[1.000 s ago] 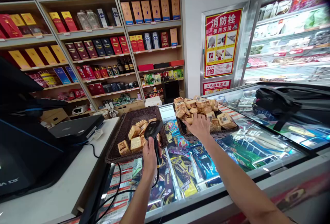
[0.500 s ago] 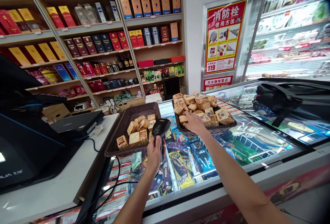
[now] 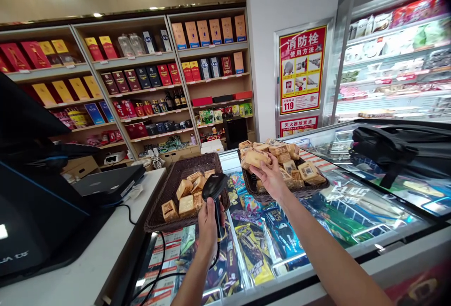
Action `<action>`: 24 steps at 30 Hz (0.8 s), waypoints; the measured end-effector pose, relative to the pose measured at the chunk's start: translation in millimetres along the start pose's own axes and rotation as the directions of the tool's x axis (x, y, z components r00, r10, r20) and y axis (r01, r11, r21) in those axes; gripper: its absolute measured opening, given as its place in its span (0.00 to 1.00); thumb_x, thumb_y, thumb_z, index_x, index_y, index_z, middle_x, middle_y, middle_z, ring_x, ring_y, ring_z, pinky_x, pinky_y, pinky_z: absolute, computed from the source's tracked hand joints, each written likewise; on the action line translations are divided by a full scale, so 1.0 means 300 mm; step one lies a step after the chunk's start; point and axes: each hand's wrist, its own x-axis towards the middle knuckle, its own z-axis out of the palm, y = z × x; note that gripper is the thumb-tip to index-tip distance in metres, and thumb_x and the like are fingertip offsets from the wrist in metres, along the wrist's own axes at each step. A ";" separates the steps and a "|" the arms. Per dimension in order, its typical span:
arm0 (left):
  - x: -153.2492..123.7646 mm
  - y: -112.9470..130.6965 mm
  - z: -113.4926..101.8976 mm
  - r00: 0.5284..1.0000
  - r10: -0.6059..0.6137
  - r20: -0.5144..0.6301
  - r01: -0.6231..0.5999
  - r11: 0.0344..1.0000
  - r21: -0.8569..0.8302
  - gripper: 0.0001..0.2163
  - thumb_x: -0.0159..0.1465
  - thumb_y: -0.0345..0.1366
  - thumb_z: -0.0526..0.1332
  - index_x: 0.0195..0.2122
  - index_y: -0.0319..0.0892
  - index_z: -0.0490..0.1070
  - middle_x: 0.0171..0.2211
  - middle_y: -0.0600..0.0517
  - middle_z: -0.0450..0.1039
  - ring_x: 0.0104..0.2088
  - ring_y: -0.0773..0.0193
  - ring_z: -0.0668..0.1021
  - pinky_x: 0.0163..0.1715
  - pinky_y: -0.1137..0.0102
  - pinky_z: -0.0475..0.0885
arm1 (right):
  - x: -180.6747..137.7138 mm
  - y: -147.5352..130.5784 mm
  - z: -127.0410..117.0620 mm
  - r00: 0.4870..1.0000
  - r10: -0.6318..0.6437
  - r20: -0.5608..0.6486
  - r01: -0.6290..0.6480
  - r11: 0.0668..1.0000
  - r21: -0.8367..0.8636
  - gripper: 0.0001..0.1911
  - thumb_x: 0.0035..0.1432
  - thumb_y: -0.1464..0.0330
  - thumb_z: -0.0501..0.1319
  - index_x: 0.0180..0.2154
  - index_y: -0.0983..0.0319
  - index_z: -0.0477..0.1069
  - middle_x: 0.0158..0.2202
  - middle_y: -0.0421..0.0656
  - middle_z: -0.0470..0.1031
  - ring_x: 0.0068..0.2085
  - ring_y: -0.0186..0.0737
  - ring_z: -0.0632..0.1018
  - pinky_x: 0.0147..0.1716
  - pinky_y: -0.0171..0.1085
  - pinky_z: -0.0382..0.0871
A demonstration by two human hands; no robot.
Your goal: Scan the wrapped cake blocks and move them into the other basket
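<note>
My left hand [image 3: 208, 226] is closed round the handle of a black barcode scanner [image 3: 213, 186], its head over the near right side of the left wicker basket [image 3: 155, 210]. Several wrapped bread pieces [image 3: 186, 206] lie in that basket. With my right hand [image 3: 269, 179] I grip a packaged bread [image 3: 256, 158], lifted just above the right wicker basket [image 3: 252, 187]. Its pale, plain face shows toward me. More packs are heaped in the right basket, some with barcode labels showing.
Both baskets rest on a glass-topped freezer [image 3: 282, 268] with colourful ice-cream packs inside. A black bag [image 3: 398, 151] lies at the right. On the left counter [image 3: 70, 254] stands a dark checkout terminal [image 3: 31, 202]. The scanner's black cable [image 3: 164, 249] loops below the left basket.
My right hand has raised a packaged bread from the right basket's pile. The scanner is slightly lower and further left in view. The camera has tilted up a little.
</note>
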 end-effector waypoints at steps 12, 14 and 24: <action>0.005 -0.002 -0.001 1.000 0.019 0.013 -0.019 1.000 -0.009 0.29 0.57 0.65 0.60 0.33 0.39 0.69 0.28 0.52 0.73 0.19 0.71 0.71 0.17 0.74 0.61 | -0.011 0.025 0.028 0.998 0.035 0.057 -0.043 0.989 0.143 0.24 0.47 0.68 0.75 0.41 0.53 0.64 0.50 0.34 0.76 0.55 0.37 0.78 0.62 0.45 0.69; 0.005 -0.001 0.000 1.000 0.020 0.019 -0.020 1.000 -0.010 0.29 0.58 0.65 0.60 0.32 0.39 0.69 0.28 0.52 0.73 0.19 0.71 0.71 0.16 0.74 0.61 | -0.011 0.032 0.026 0.998 0.036 0.055 -0.042 0.993 0.109 0.21 0.49 0.65 0.74 0.40 0.54 0.65 0.48 0.36 0.77 0.54 0.37 0.79 0.62 0.45 0.69; -0.004 -0.001 -0.004 0.999 0.022 0.023 -0.022 1.000 -0.011 0.28 0.58 0.65 0.60 0.32 0.39 0.69 0.28 0.52 0.72 0.19 0.72 0.68 0.17 0.74 0.62 | -0.002 0.032 0.019 0.996 0.088 -0.018 -0.083 0.978 0.191 0.31 0.43 0.69 0.76 0.46 0.50 0.64 0.49 0.35 0.77 0.54 0.40 0.80 0.60 0.45 0.73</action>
